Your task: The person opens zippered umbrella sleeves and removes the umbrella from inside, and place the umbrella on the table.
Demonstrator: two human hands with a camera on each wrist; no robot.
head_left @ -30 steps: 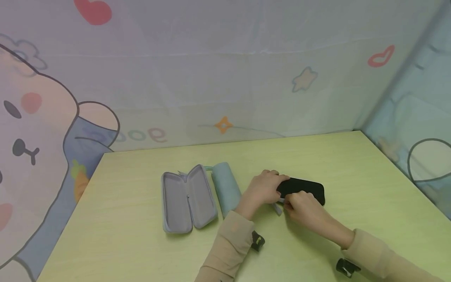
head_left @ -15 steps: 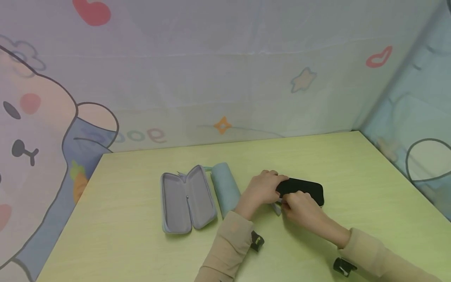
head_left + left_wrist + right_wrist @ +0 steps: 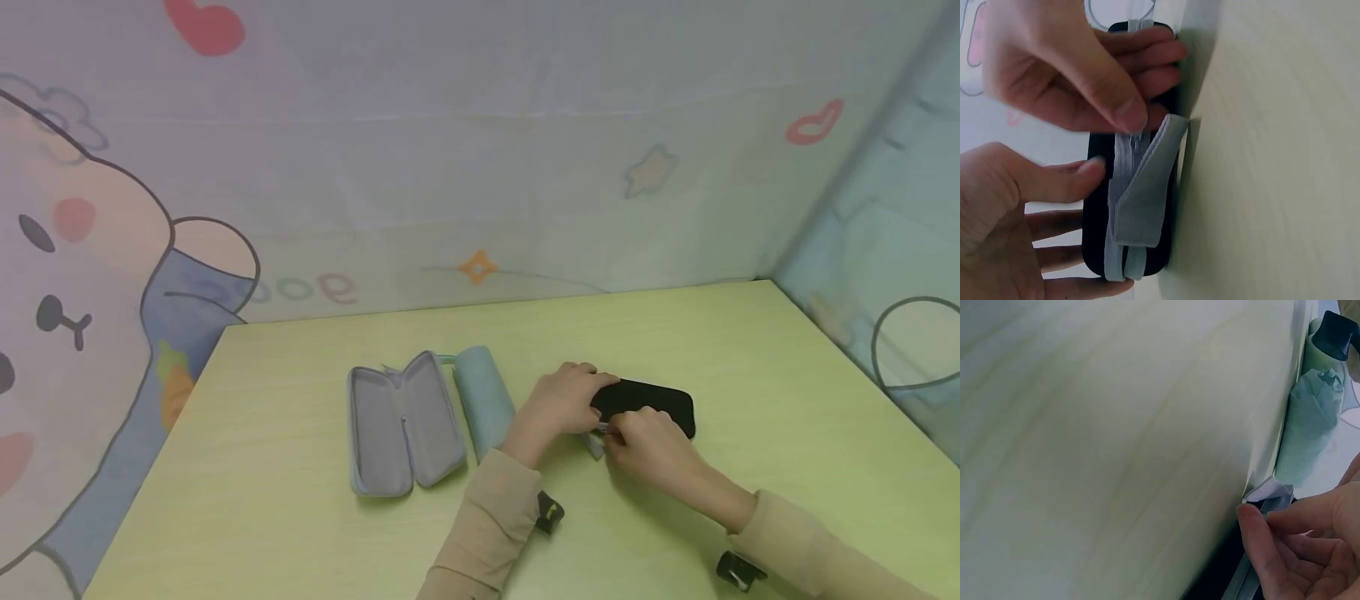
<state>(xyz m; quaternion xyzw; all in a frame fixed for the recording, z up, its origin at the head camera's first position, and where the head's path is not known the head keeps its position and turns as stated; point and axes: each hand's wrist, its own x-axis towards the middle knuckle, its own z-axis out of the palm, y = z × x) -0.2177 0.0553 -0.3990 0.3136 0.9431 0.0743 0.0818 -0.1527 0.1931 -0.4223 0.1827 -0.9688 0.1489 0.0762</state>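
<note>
A black zip case (image 3: 660, 404) lies on the table with a grey zipper (image 3: 1124, 156) along its side. From the case's end hangs a grey fabric loop (image 3: 1150, 200). My left hand (image 3: 558, 404) grips that end, thumb (image 3: 1079, 181) on the near side and fingers reaching round the other. Thumb and forefinger of my right hand (image 3: 652, 446) pinch the zipper pull, which they mostly cover. In the right wrist view, the right hand (image 3: 1310, 537) is close beside the grey loop and the case's edge.
A grey case (image 3: 382, 433) lies spread open at the left. Next to it is a light-blue roll-shaped object (image 3: 482, 396), partly behind my left forearm. Black wrist cameras (image 3: 549, 512) sit by both sleeves. A printed cloth (image 3: 420, 183) hangs along the table's back edge.
</note>
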